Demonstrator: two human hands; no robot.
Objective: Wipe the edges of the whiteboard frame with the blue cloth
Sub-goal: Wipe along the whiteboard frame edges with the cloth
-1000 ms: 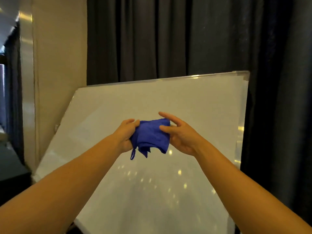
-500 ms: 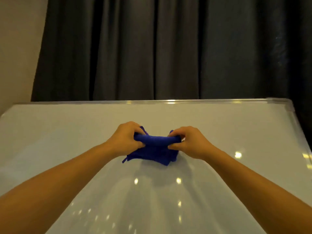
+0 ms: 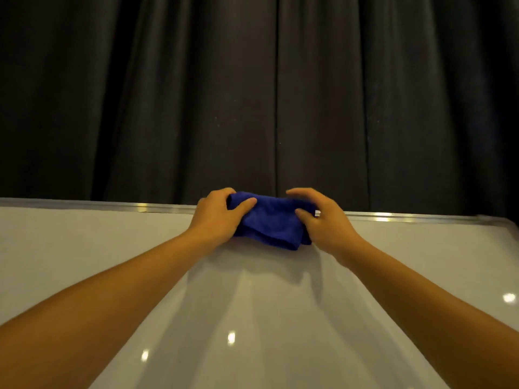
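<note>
The folded blue cloth (image 3: 271, 219) lies over the top edge of the whiteboard, covering the middle of its silver frame (image 3: 393, 217). My left hand (image 3: 216, 217) grips the cloth's left end, thumb on the front and fingers curled over the top. My right hand (image 3: 323, 220) holds the right end, thumb pressed on the front and fingers arched over the frame. The white board surface (image 3: 252, 318) fills the lower part of the view.
A dark pleated curtain (image 3: 252, 94) hangs right behind the board. The frame's rounded top right corner (image 3: 500, 220) shows at the right edge. Ceiling lights reflect as bright spots on the board.
Both hands have carried the cloth upward from in front of the board's middle to its top frame edge. The view has swung to face the board squarely and lifted.
</note>
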